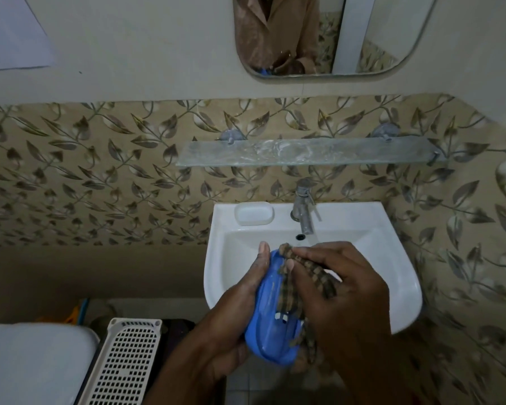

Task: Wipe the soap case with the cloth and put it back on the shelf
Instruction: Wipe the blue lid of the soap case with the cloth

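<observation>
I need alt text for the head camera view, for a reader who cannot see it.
Over a white sink, the left hand holds a blue soap case while the right hand presses a brown checked cloth on it. Above the tap, a glass shelf hangs on the leaf-patterned wall.

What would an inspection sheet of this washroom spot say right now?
Surface: white sink, bare glass shelf above.
Job's things: blue soap case held over the basin; checked cloth draped on it.
Clutter: white soap bar on the sink rim.
Grips: left hand holds the case; right hand presses the cloth.
Cables: nothing seen.
Surroundings: tap, mirror, leaf-patterned tiles, white basket.
</observation>
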